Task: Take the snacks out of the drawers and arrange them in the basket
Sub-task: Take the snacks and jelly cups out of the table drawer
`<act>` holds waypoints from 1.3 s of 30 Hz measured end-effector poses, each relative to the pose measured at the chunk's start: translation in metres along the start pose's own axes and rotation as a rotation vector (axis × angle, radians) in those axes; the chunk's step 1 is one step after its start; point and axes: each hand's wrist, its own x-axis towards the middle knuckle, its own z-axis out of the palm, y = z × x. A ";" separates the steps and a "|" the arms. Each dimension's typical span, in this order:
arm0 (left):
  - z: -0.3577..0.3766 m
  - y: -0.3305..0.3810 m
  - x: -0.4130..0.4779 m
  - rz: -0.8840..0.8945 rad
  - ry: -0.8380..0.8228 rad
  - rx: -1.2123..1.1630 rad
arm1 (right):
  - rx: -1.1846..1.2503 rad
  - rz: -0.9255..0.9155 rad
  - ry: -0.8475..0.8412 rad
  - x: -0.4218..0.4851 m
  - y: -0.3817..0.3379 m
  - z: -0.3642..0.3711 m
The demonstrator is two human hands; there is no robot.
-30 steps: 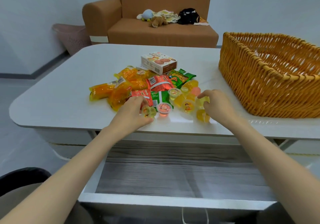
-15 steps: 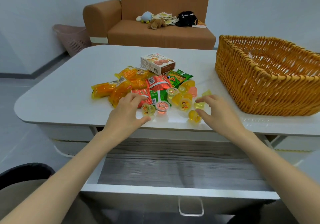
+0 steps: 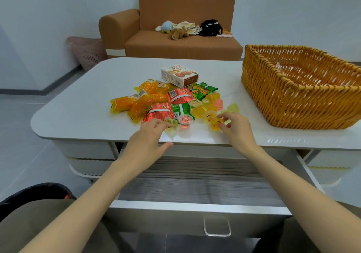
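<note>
Right hand [image 3: 237,128]: fingers curled, thumb and forefinger pinching small orange jelly cup [image 3: 215,124] near front edge of white table surface [image 3: 82,104]. Left hand [image 3: 147,138]: fingers mostly straight, thumb spread wide, fingertips [image 3: 159,122] touching clear pale-yellow jelly cup [image 3: 171,127], no grasp on it. Red-lidded jelly cup [image 3: 185,119] sits between the two hands. Just behind is a loose heap, mid-surface toward front edge: more jelly cups [image 3: 210,104], red foil packets [image 3: 179,95], green foil packets [image 3: 203,89], orange-yellow plastic pouches [image 3: 136,104]. White-and-brown biscuit box [image 3: 179,75] at back of heap. Woven orange wicker basket [image 3: 283,100] at right edge, apart from heap; cannot tell what is inside. Under front edge, open drawer with grey wood-grain bottom [image 3: 195,182], both forearms reaching over it.
</note>
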 end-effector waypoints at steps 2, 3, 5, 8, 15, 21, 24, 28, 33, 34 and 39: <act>0.000 0.000 -0.001 0.009 -0.020 0.004 | -0.002 0.010 -0.013 0.000 0.000 0.001; 0.000 0.000 -0.003 0.021 -0.031 0.002 | -0.007 0.010 -0.020 -0.002 -0.001 0.000; 0.000 0.001 -0.007 0.058 -0.056 -0.023 | -0.072 -0.013 -0.027 -0.010 -0.003 -0.004; -0.003 0.004 -0.015 0.134 -0.175 -0.095 | -0.142 -0.109 -0.060 -0.029 -0.013 -0.018; 0.020 0.004 -0.046 0.300 -0.683 0.224 | -0.128 -0.313 -0.793 -0.097 -0.007 -0.034; 0.027 0.008 -0.042 0.313 -0.600 0.355 | -0.351 -0.371 -0.839 -0.097 0.000 -0.037; 0.026 0.008 -0.038 0.301 -0.547 0.403 | -0.431 -0.432 -0.785 -0.089 -0.003 -0.033; 0.023 0.000 -0.027 0.253 -0.452 0.392 | -0.478 -0.411 -0.700 -0.077 -0.002 -0.032; 0.021 -0.001 -0.016 0.217 -0.389 0.323 | -0.456 -0.343 -0.658 -0.064 -0.004 -0.030; 0.021 0.000 -0.015 0.212 -0.369 0.304 | -0.434 -0.324 -0.653 -0.063 -0.005 -0.031; 0.028 -0.003 -0.010 0.152 -0.253 0.222 | -0.453 -0.317 -0.509 -0.059 -0.008 -0.026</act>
